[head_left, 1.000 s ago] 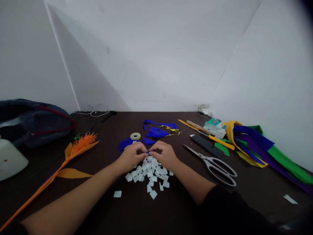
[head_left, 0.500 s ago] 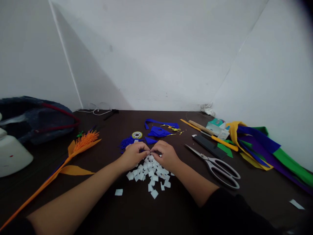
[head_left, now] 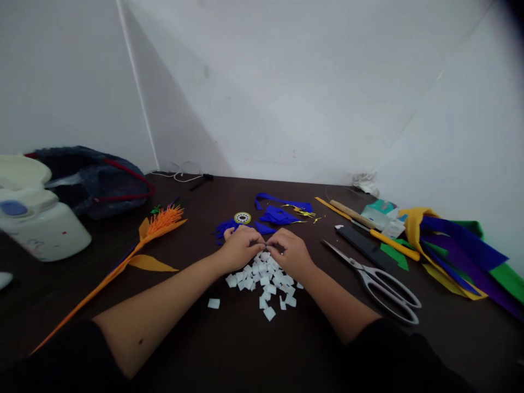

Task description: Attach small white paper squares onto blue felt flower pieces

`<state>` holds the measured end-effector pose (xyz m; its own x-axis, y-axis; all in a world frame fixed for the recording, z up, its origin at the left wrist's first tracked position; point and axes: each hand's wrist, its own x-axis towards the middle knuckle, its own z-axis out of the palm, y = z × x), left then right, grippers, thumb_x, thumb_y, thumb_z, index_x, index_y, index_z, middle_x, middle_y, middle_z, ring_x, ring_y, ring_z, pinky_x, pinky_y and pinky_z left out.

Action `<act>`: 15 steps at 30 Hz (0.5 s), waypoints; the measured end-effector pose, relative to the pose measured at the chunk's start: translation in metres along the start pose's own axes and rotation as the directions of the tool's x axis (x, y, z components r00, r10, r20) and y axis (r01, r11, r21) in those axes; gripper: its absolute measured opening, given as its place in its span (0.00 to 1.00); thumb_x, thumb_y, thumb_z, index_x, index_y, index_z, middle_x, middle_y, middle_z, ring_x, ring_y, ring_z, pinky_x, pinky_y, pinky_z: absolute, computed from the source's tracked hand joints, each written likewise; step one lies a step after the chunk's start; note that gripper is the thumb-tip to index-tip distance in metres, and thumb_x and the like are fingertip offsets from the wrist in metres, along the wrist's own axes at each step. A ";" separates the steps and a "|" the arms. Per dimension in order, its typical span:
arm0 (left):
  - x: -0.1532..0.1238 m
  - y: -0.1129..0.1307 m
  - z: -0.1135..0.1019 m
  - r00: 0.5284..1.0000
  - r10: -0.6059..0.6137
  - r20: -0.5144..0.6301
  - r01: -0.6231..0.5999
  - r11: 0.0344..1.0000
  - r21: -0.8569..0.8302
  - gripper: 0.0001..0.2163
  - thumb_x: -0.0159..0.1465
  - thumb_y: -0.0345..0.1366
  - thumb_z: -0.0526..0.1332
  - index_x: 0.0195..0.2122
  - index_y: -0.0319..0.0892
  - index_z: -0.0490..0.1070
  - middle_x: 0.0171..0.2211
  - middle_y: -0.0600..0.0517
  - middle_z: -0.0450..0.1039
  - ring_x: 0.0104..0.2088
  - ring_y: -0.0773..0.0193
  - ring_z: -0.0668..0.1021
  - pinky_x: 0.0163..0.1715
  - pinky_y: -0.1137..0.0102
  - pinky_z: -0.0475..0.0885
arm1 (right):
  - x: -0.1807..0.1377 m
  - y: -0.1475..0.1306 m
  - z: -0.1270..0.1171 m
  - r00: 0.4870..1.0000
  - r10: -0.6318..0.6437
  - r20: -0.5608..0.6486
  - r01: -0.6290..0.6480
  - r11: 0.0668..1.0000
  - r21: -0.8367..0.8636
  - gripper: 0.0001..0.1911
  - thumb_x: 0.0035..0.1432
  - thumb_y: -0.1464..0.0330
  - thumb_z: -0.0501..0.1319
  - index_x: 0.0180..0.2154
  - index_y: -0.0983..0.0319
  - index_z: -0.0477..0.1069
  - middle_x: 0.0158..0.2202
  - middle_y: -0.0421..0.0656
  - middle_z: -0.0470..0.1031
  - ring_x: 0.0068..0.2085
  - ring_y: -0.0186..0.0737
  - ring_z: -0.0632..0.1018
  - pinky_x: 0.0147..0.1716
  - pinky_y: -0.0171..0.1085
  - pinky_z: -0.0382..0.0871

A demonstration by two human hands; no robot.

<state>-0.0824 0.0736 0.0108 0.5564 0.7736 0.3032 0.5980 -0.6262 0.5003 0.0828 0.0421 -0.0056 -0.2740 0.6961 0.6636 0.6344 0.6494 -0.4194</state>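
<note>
Both my hands meet over a heap of small white paper squares (head_left: 264, 284) on the dark table (head_left: 245, 349). My left hand (head_left: 239, 246) is closed in a pinch, fingertips against those of my right hand (head_left: 291, 252), which is pinched too. Whatever small piece sits between the fingertips is too tiny to name. Just beyond my hands lie blue felt scraps (head_left: 278, 214) and a small yellow tape roll (head_left: 243, 218).
Large scissors (head_left: 379, 281) lie right of my hands, with a black strip (head_left: 362, 243), a yellow-handled tool (head_left: 393, 240) and coloured felt sheets (head_left: 454, 245) beyond. An orange paper flower (head_left: 158, 224), a dark bag (head_left: 98, 177) and a white container (head_left: 36, 215) sit at the left.
My head has turned left, so everything has slid rightwards in view and the white container shows more. My hands stay pinched together over the white squares.
</note>
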 end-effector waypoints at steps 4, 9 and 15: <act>-0.001 0.002 0.001 0.998 -0.023 -0.051 0.024 0.999 0.021 0.04 0.53 0.36 0.57 0.25 0.44 0.70 0.29 0.53 0.71 0.37 0.60 0.68 0.42 0.60 0.55 | -0.001 0.001 0.003 0.998 0.069 -0.001 -0.069 0.998 0.006 0.03 0.47 0.74 0.58 0.27 0.61 0.68 0.27 0.40 0.68 0.30 0.35 0.70 0.30 0.35 0.64; -0.002 0.001 0.003 0.992 -0.055 -0.116 0.058 0.998 0.024 0.03 0.51 0.37 0.59 0.25 0.44 0.68 0.28 0.55 0.71 0.37 0.61 0.69 0.42 0.60 0.55 | 0.001 0.002 -0.002 0.993 0.111 -0.044 -0.109 0.993 0.048 0.04 0.48 0.72 0.58 0.29 0.60 0.69 0.29 0.41 0.69 0.32 0.36 0.71 0.32 0.36 0.65; 0.003 -0.010 0.003 0.963 -0.199 -0.182 0.198 0.980 -0.024 0.04 0.51 0.38 0.58 0.26 0.44 0.68 0.30 0.55 0.72 0.34 0.63 0.71 0.38 0.65 0.59 | 0.005 -0.034 0.002 0.885 0.285 -0.368 -0.199 0.947 0.254 0.20 0.58 0.65 0.48 0.53 0.56 0.54 0.50 0.46 0.62 0.50 0.42 0.65 0.44 0.44 0.63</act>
<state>-0.0850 0.0820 0.0044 0.3115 0.8873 0.3401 0.6826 -0.4580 0.5695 0.0589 0.0239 0.0106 0.2043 0.6885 0.6959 0.4718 0.5536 -0.6863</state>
